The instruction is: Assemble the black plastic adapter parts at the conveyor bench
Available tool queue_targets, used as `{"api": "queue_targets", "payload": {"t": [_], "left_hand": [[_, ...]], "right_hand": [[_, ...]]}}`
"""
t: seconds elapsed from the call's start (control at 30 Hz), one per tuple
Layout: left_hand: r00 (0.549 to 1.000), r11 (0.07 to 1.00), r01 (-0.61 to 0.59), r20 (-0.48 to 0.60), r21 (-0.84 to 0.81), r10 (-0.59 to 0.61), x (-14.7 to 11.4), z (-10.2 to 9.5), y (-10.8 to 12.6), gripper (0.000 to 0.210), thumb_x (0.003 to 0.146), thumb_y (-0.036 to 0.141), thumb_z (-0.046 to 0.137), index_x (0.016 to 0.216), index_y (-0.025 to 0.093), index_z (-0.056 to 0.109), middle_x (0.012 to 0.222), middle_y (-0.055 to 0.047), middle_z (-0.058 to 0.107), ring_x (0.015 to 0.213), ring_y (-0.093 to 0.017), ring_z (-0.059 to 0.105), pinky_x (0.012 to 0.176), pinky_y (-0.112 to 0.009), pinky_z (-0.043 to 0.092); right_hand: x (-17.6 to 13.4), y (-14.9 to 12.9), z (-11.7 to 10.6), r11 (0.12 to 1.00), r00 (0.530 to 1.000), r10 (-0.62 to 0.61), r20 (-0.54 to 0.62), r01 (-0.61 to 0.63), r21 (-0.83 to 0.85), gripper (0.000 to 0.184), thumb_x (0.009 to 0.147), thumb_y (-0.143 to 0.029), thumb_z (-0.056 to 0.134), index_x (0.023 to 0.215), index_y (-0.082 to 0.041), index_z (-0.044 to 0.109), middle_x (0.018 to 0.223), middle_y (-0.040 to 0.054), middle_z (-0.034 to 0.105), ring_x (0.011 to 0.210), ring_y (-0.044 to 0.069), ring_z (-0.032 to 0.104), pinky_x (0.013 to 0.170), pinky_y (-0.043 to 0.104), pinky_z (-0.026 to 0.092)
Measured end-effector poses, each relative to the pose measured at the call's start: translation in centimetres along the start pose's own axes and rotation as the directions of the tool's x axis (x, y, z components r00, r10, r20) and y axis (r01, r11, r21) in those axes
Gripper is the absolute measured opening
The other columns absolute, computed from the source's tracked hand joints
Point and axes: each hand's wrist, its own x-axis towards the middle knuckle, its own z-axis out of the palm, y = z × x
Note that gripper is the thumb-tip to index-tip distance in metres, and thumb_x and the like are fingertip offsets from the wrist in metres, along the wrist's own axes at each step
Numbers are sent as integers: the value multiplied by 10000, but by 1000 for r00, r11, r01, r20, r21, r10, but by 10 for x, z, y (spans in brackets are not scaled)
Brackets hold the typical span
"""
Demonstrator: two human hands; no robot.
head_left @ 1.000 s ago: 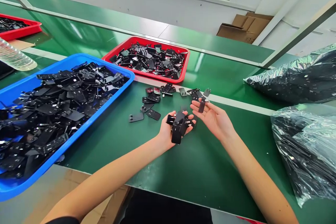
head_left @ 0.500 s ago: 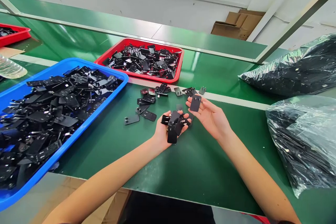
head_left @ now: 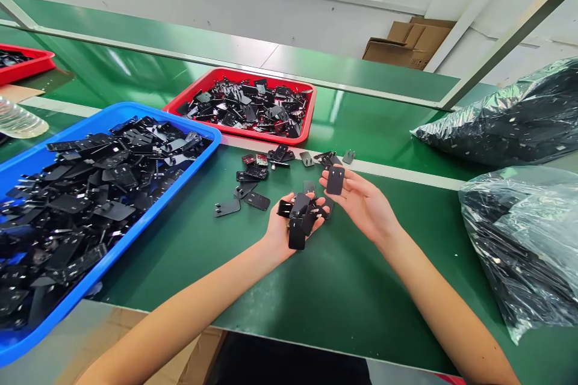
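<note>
Several black plug plates with metal prongs [head_left: 298,216] are piled in my left hand [head_left: 277,231], palm up with the fingers curled under them. In my right hand [head_left: 368,201], a single flat black plug plate [head_left: 335,181] is held at the fingers, its two prong spots facing me. That plate is up and to the right of the pile, apart from it. On the green table behind my hands lie loose plug plates [head_left: 257,200], some flat and some with prongs up. Part of the loose pieces is hidden behind my left hand.
At left is a blue tray [head_left: 169,201] heaped with black plug pieces. A red tray [head_left: 308,123] of similar pieces stands behind it. Plastic bags of black parts [head_left: 519,252] lie at right. Another red tray [head_left: 43,63] sits at far left, cardboard boxes [head_left: 409,42] at the back.
The plate in my right hand has turned slightly to face me more squarely and shifted a little left. My left hand and its pile have stayed nearly still.
</note>
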Motion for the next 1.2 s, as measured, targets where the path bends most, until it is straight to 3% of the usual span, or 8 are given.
{"api": "queue_targets", "payload": {"t": [0.17, 0.3, 0.43, 0.53, 0.7, 0.9, 1.07, 1.2], "left_hand": [[1000, 1000, -11, 10, -26, 11, 3, -6, -2, 287, 812, 336, 470, 918, 113, 617, 871, -118, 668, 784, -226, 662, 637, -321, 559], [998, 999, 12, 58, -49, -10, 4, -10, -3, 294, 799, 351, 486, 918, 114, 614, 882, -117, 668, 781, -235, 662, 634, -322, 552], [997, 999, -5, 73, -45, 8, 2, -10, -2, 267, 795, 357, 486, 871, 128, 601, 920, -111, 667, 826, -255, 660, 617, -302, 542], [996, 998, -29, 81, -54, 33, 3, -13, -1, 291, 804, 371, 465, 875, 125, 601, 895, -110, 669, 809, -252, 663, 612, -302, 536], [993, 995, -9, 114, -97, 20, 7, -15, -1, 344, 817, 379, 427, 892, 98, 609, 876, -128, 671, 801, -259, 662, 631, -318, 531], [996, 998, 20, 92, -64, -14, 3, -9, 0, 337, 842, 344, 398, 899, 95, 619, 785, -118, 675, 713, -213, 655, 642, -338, 533], [994, 996, 70, 86, 47, -74, 4, -7, 2, 314, 840, 342, 413, 864, 105, 619, 726, -99, 671, 656, -211, 649, 631, -367, 539], [988, 995, 63, 133, 83, -73, 6, -9, 3, 349, 835, 342, 403, 916, 85, 624, 825, -135, 678, 767, -245, 666, 626, -315, 538]], "right_hand": [[-5, 2, 0, 988, 999, 37, 11, -35, -148, 351, 755, -177, 579, 1107, -182, 573, 1001, 76, 685, 839, 174, 663, 710, 290, 552], [37, -12, 17, 876, 958, 231, 173, -127, -465, 472, 708, -184, 629, 1172, -160, 540, 692, 31, 667, 435, 90, 530, 336, 173, 386], [112, -34, 65, 800, 992, -90, 93, 128, -587, 527, 745, -161, 517, 1268, -182, 464, 987, 79, 665, 719, 141, 634, 608, 272, 540], [133, -37, 88, 660, 969, -241, 44, 197, -725, 514, 764, -210, 515, 1276, -185, 473, 1183, 111, 598, 1020, 214, 588, 877, 402, 478], [68, -19, 59, 470, 937, 30, 349, 295, -832, 318, 800, -310, 542, 1081, -191, 632, 1025, 69, 676, 959, 200, 620, 925, 383, 441], [1, -7, 26, 246, 926, 14, 377, 363, -899, 322, 793, -315, 577, 1109, -275, 624, 1166, 53, 596, 1039, 234, 551, 792, 364, 496], [11, 10, 22, 302, 931, -36, 363, 356, -884, 139, 758, -243, 590, 877, -227, 659, 920, 40, 630, 814, 183, 573, 638, 305, 487], [19, 0, 15, 533, 962, -12, 272, 237, -812, 101, 729, -277, 630, 723, -191, 578, 715, -10, 571, 575, 112, 521, 467, 226, 409]]}}
